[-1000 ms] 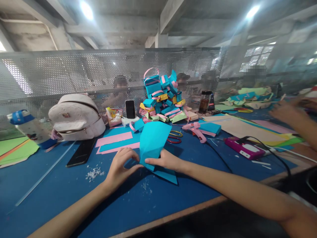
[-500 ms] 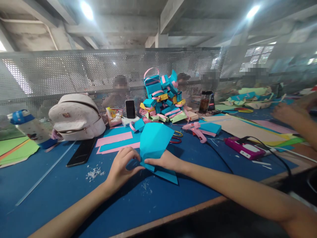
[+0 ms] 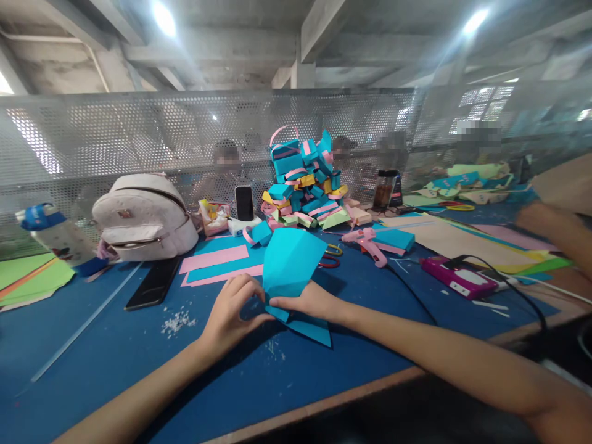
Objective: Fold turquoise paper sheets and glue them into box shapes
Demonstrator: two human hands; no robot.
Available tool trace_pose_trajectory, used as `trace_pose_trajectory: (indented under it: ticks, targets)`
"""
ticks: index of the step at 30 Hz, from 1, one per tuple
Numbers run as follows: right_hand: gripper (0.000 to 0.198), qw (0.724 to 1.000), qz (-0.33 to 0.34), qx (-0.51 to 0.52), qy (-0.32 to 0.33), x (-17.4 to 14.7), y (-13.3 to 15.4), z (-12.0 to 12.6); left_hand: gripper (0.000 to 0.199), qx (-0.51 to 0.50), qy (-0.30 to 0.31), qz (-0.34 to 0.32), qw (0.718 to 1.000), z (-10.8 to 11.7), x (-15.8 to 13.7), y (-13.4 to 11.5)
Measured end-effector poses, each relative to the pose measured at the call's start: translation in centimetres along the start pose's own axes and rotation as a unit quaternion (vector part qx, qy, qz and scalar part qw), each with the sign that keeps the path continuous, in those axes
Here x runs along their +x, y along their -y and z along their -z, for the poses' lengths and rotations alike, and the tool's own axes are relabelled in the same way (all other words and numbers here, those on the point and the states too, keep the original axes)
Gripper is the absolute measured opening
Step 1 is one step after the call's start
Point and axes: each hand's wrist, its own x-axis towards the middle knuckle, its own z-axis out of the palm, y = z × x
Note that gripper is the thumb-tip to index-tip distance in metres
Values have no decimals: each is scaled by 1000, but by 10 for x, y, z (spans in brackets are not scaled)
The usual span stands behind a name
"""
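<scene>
A blue sheet of paper [image 3: 292, 262], partly folded, stands up from the tabletop with a pointed flap lying toward the front edge. My right hand [image 3: 312, 302] grips it from the right, thumb across the front and the other fingers hidden behind the paper. On the left side, my left hand [image 3: 238, 307] pinches the paper's lower edge between curled fingers and thumb. Behind the sheet lie scissors [image 3: 329, 262] with red and yellow handles. Pink and blue paper strips [image 3: 215, 259] are spread left of the sheet.
Paper bags and boxes [image 3: 305, 182] are piled at the back. A pink glue gun [image 3: 367, 243] and a magenta power strip [image 3: 457, 277] with cables lie right. Left are a white backpack [image 3: 143, 219], a black phone [image 3: 153, 285] and a bottle [image 3: 60, 240]. A co-worker's arm [image 3: 550, 231] reaches in at far right.
My hands keep almost the same hold on the blue paper. The co-worker's arm at the far right has shifted, and the view has moved very slightly.
</scene>
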Motion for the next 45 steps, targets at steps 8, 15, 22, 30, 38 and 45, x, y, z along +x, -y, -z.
trace_pose_trajectory:
  ticks: [8, 15, 22, 30, 38, 45]
  targets:
    - [36, 999, -33, -2, 25, 0, 1, 5, 24, 3, -9, 3, 1000, 0, -1, 2]
    - [28, 997, -42, -31, 60, -1, 5, 12, 22, 8, -11, 7, 1000, 0, 0, 1]
    - [30, 994, -64, 4, 88, -1, 6, 10, 24, 0, -13, 23, 1000, 0, 1, 1]
    - [33, 992, -77, 51, 83, -1, 4, 8, 24, 5, -7, 16, 1000, 1, 1, 0]
    - [36, 986, -102, 99, 85, -2, 2, 6, 23, 13, -9, 10, 1000, 2, 1, -1]
    - [33, 991, -83, 75, 68, 0, -2, 7, 21, 24, -21, -13, 999, 4, 2, 0]
